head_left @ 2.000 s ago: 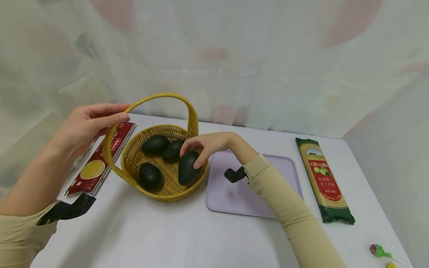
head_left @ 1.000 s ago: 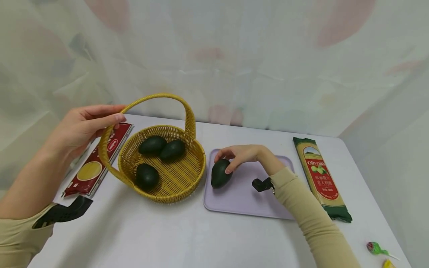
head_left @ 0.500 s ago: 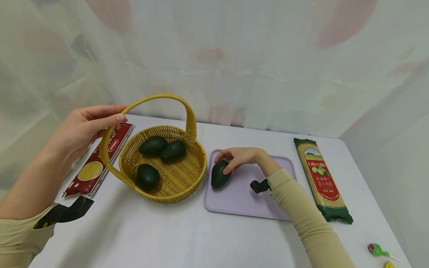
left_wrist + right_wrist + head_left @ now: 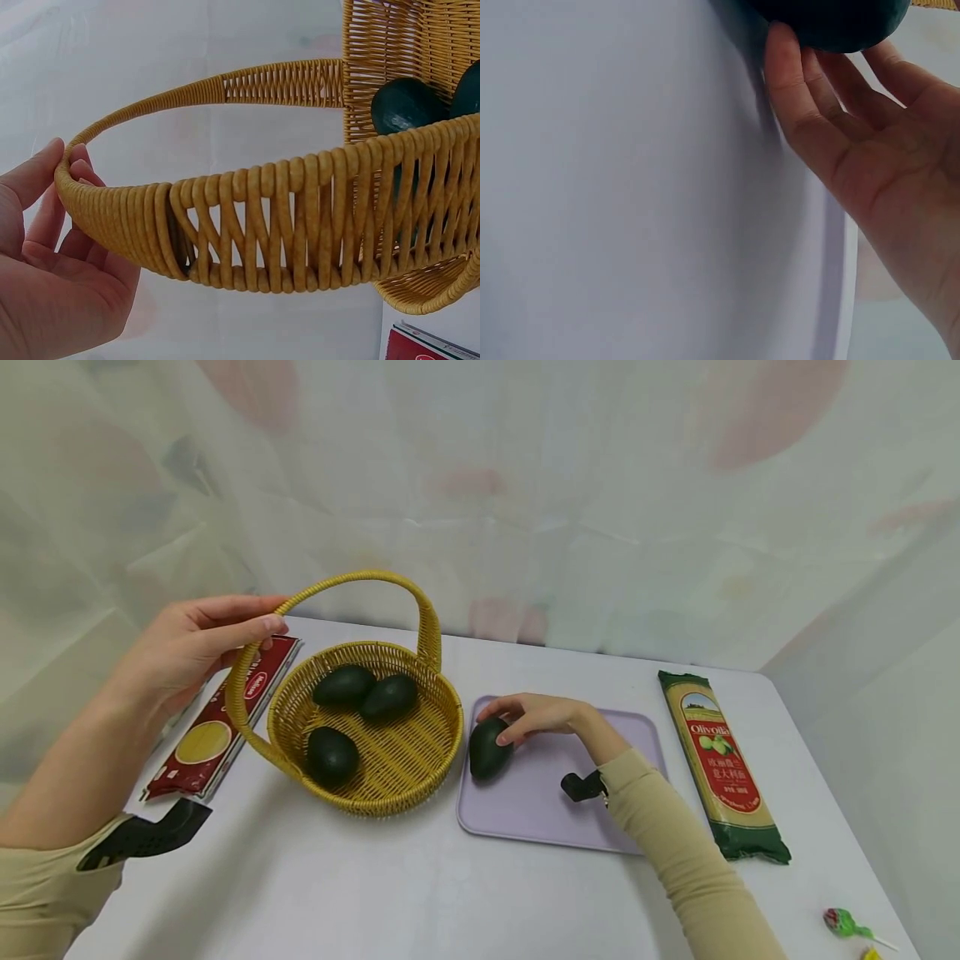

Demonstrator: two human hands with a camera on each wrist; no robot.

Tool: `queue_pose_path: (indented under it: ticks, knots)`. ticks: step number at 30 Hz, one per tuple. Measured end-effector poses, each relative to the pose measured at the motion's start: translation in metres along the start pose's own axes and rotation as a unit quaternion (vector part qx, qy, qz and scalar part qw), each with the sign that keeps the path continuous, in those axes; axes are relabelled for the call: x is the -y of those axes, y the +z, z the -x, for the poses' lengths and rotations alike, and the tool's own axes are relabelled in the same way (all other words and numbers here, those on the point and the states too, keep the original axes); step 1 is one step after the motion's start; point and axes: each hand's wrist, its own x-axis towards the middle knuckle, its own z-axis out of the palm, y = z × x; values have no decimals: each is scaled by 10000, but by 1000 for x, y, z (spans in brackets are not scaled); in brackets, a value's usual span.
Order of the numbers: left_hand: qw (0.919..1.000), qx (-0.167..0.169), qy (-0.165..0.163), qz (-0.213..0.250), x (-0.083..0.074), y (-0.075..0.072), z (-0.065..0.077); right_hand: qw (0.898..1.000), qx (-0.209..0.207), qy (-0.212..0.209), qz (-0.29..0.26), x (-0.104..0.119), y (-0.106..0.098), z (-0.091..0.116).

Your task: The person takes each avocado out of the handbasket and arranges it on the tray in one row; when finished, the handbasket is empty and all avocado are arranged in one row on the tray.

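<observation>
My left hand [image 4: 202, 647] pinches the handle of the yellow wicker basket [image 4: 408, 768] between thumb and fingers; the left wrist view shows the thumb against the top of the handle [image 4: 150, 206]. Inside the basket lie several dark green avocados, one at the front left [image 4: 332, 757] and two touching at the back, the right one [image 4: 388, 698] tilted. Over the left part of the lilac tray [image 4: 540, 814], my right hand [image 4: 543, 717] holds another avocado [image 4: 487, 752] with thumb and fingertips. From the right wrist, that avocado [image 4: 840, 22] is partly cut off at the top.
A red pasta packet [image 4: 213, 735] lies left of the basket, under the left hand and handle. An Olivoila pasta packet [image 4: 723, 764] lies right of the tray. A lollipop [image 4: 847, 923] and a yellow item [image 4: 872, 954] sit at the front right. A pale curtain [image 4: 480, 510] hangs behind.
My right hand lifted an avocado out of the basket and carried it right to the tray's left side, where it has shifted only slightly since. My left hand stays on the handle.
</observation>
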Motion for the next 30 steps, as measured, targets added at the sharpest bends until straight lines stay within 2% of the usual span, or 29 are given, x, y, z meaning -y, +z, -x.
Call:
queue_pose_path:
  ticks: [9, 30]
  knots:
    - [10000, 6, -11, 92, 0, 1, 0, 9971, -184, -573, 471, -3, 1, -1]
    - [9998, -88, -174, -36, -1, 1, 0, 9959, -153, -813, 357, -4, 2, 2]
